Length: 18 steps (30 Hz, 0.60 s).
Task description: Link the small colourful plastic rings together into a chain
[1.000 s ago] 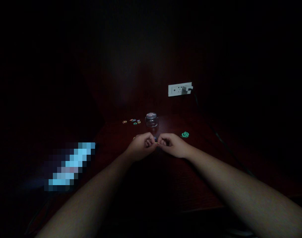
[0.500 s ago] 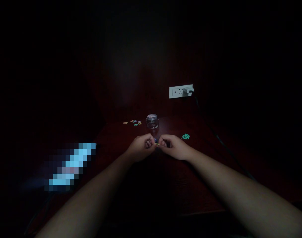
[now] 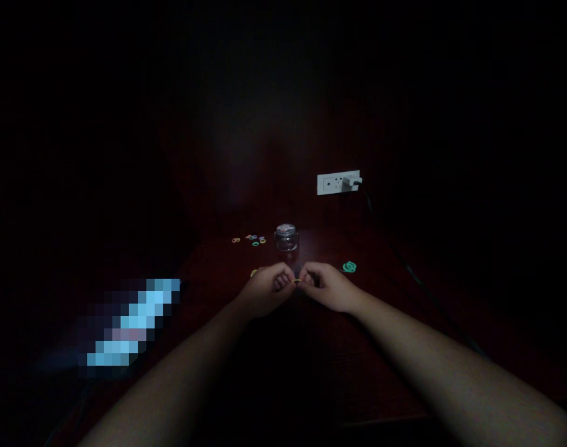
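Pinched between both hands is a small yellow elastic band [image 3: 297, 280], seen as a short thin strip. My left hand [image 3: 270, 288] grips its left end with thumb and finger. At the other end, my right hand [image 3: 327, 285] is closed in the same way. Just beyond them stands a clear lidded jar [image 3: 287, 238]. Green elastic bands [image 3: 349, 267] lie in a clump to the right of my right hand. Several coloured bands [image 3: 256, 243] are scattered left of the jar, and a yellow band [image 3: 254, 273] shows partly behind my left hand.
The dark red table [image 3: 320, 366] is dimly lit. A lit, blurred-out screen [image 3: 134, 326] is at the left. On the back wall, a white socket plate [image 3: 327, 184] has a charger [image 3: 352, 180] in it, and a dark cable [image 3: 411, 270] runs down the right side.
The whole scene sits slightly lower in view. Both hands keep their pinch on the yellow band; a purplish thing seen between them earlier no longer shows clearly.
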Each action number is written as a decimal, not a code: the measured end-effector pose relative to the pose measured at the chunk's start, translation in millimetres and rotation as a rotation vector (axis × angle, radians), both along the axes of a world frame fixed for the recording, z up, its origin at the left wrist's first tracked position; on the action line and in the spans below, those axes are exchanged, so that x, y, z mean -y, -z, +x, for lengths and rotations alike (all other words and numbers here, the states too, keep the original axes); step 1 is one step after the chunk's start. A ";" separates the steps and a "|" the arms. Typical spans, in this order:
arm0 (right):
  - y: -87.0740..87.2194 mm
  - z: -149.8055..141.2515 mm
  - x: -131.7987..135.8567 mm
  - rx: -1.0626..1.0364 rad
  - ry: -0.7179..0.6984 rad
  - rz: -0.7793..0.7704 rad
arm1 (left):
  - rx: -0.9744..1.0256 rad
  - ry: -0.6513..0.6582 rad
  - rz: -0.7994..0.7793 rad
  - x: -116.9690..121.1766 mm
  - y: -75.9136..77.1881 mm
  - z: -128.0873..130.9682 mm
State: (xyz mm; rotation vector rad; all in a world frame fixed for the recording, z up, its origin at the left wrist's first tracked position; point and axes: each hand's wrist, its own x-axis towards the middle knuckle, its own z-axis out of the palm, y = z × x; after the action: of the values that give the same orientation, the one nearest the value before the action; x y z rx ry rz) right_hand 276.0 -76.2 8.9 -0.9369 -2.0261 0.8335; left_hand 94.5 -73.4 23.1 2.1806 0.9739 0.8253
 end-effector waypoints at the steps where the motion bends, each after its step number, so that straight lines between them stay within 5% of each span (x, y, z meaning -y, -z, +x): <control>1: 0.1 0.1 -0.2 0.003 0.004 0.006 | 0.004 -0.008 0.003 -0.5 0.5 -0.1; 18: -1.0 -0.8 0.1 -0.043 0.005 0.006 | 0.036 -0.040 -0.034 -0.5 0.7 -0.6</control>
State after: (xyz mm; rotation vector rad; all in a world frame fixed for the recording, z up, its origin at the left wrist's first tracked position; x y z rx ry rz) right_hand 275.2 -76.3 9.9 -0.9132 -1.9879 0.8377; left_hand 93.9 -73.0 22.3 2.1165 1.0097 0.8570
